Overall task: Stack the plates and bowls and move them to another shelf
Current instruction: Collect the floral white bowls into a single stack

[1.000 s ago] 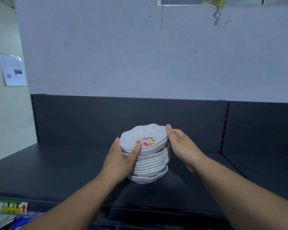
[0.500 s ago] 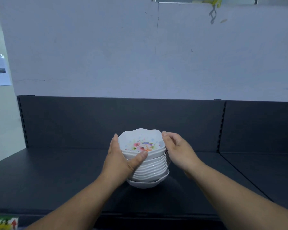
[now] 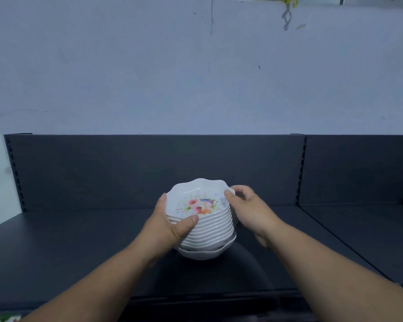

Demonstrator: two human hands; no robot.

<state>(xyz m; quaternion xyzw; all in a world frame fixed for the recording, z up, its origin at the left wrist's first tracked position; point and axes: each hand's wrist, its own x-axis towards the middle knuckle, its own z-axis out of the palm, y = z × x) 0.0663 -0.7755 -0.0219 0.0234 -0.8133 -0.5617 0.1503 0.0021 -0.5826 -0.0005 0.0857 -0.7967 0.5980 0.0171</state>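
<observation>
A stack of several white scalloped bowls (image 3: pixel 205 228), the top one printed with flowers inside, stands on the dark shelf (image 3: pixel 68 247) in the middle of the view. My left hand (image 3: pixel 165 226) grips the stack's left side, thumb curled across the front rims. My right hand (image 3: pixel 249 210) holds the right side, thumb on the top bowl's rim and fingers curled behind. The lowest bowl sits a little wider than the rest.
The shelf has a dark back panel (image 3: pixel 149 170) with slotted uprights at the left (image 3: pixel 15 173) and right (image 3: pixel 301 168). A second shelf bay (image 3: pixel 368 228) continues to the right. A pale wall rises above.
The stack has come down and now seems to rest on the shelf. My right thumb has moved up onto the top bowl's rim. The view has shifted slightly left.
</observation>
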